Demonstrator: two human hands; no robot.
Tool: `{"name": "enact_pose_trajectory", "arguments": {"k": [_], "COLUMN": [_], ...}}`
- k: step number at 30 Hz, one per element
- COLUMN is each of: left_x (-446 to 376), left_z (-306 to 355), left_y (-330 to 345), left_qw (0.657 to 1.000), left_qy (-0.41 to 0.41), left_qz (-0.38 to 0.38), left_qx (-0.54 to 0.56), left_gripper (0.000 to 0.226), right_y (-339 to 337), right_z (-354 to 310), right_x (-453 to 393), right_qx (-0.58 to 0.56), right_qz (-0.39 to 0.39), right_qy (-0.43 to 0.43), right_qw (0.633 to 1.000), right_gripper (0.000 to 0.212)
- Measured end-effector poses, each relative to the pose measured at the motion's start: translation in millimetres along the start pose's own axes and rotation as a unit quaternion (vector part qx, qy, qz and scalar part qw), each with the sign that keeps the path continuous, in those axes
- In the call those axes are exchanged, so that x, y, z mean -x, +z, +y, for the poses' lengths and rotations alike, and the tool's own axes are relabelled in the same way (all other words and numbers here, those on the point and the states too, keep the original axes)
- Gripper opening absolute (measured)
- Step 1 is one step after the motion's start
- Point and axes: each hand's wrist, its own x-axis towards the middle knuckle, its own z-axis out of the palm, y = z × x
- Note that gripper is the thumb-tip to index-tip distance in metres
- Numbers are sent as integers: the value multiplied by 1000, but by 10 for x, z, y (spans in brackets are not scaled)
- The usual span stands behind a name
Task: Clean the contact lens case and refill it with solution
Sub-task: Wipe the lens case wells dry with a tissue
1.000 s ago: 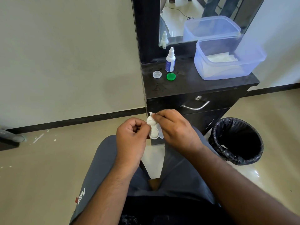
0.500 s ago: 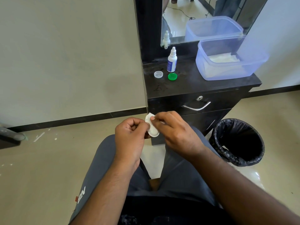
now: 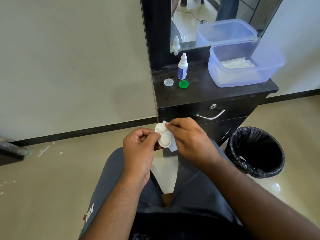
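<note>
Left hand [image 3: 138, 149] pinching case [image 3: 162, 135]
Right hand [image 3: 188, 137] pinches tissue [image 3: 173, 147] against case, both near cabinet [image 3: 199, 96]

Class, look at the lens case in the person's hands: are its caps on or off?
Off. Both caps, one clear and one green, lie on the dresser while the hands wipe the case.
</note>
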Motion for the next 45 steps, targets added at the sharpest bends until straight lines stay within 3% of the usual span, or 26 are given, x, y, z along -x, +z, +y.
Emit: {"name": "enact_pose_trajectory", "arguments": {"k": [6, 10, 16, 18, 21, 22, 23, 25, 28, 31, 34, 40, 45], "left_x": [-40, -34, -8, -20, -35, -32, -27, -17, -21, -19, -3, -8, 18], "left_z": [56, 25, 23, 50, 57, 50, 40, 25, 29, 43, 46, 61, 66], "left_y": [14, 3, 14, 1, -28, -32, -29, -18, -7, -17, -14, -20, -31], "left_qw": [1000, 1000, 1000, 1000, 1000, 1000, 999, 999, 998, 998, 998, 998, 996], "left_qy": [19, 10, 11, 12, 5, 3, 2, 2, 2, 6, 13, 13, 19], "left_qz": [2, 4, -10, -8, -7, -12, -17, -23, -16, -15, -8, -7, -25], "left_qx": [-1, -2, -8, 3, -4, -15, -28, -49, -55, -60, -63, -61, -81], "left_gripper": [11, 17, 16, 17, 16, 17, 17, 15, 11, 11, 12, 12, 9], "right_y": [20, -94, -114, -100, -112, -119, -127, -134, -150, -171, -180, -179, -297], "right_z": [-52, -36, -96, -92, -50, -33, -21, -28, -83, -83, -40, 10, 69], "right_x": [77, 18, -39, -36, -85, -99, -106, -103, -74, -85, -126, -186, -258], "right_qx": [-75, -239, -259, -342, -542, -571, -581, -574, -545, -455, -362, -241, -186], "right_qz": [29, 83, 36, 50, 72, 69, 62, 43, 3, -29, -45, -67, -125], "right_qy": [90, 263, 238, 323, 478, 504, 515, 499, 426, 365, 318, 234, 139], "right_qw": [993, 931, 935, 881, 688, 644, 627, 648, 722, 812, 875, 940, 964], "right_gripper": [26, 24, 21, 19, 14, 13, 13, 13, 15, 13, 11, 9, 7]}}
